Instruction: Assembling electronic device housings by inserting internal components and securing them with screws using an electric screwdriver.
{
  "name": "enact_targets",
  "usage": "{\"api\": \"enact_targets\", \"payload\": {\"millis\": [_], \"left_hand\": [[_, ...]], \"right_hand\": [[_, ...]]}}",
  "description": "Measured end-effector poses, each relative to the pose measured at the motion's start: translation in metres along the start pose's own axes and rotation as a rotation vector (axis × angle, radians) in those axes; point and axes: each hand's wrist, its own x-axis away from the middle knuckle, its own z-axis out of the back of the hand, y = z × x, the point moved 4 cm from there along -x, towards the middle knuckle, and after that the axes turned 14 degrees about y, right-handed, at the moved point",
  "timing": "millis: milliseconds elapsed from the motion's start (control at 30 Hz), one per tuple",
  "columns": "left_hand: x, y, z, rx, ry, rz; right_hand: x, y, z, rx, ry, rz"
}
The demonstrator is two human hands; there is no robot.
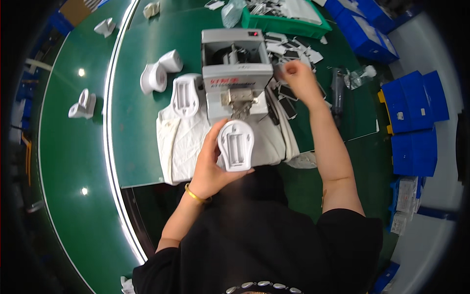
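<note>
My left hand [211, 166] grips a white plastic housing [236, 147] with an open battery compartment facing up, in front of a grey tabletop machine [237, 73]. Reaching past the machine's right side, my right hand [299, 81] has its fingers drawn together over a pile of small black-and-white flat parts [290, 49]. Whatever is between those fingers is blurred. A second white housing [185, 96], also with its battery compartment up, lies left of the machine on a white cloth [177, 147].
White curved plastic pieces [154, 77] stand at the left. Behind the machine is a green tray [289, 28] of small parts. A dark cylindrical tool [338, 90] lies at the right, near a clear plastic bag [360, 77]. Blue bins [409, 105] line the right side.
</note>
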Motion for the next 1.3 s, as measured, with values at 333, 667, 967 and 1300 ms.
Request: {"api": "enact_targets", "payload": {"millis": [333, 667, 967, 1300], "left_hand": [[0.004, 0.016, -0.008, -0.150, 0.028, -0.203], [0.012, 0.013, -0.001, -0.204, 0.019, -0.229], [0.015, 0.013, 0.001, -0.272, 0.007, -0.275], [0.019, 0.024, -0.001, -0.239, -0.040, -0.389]], "right_hand": [[0.164, -0.118, 0.023, -0.805, -0.357, -0.119], [0.173, -0.116, 0.021, -0.645, -0.379, -0.071], [0.175, -0.118, 0.019, -0.445, -0.423, -0.162], [0.182, -0.103, 0.003, -0.925, -0.473, -0.281]]}}
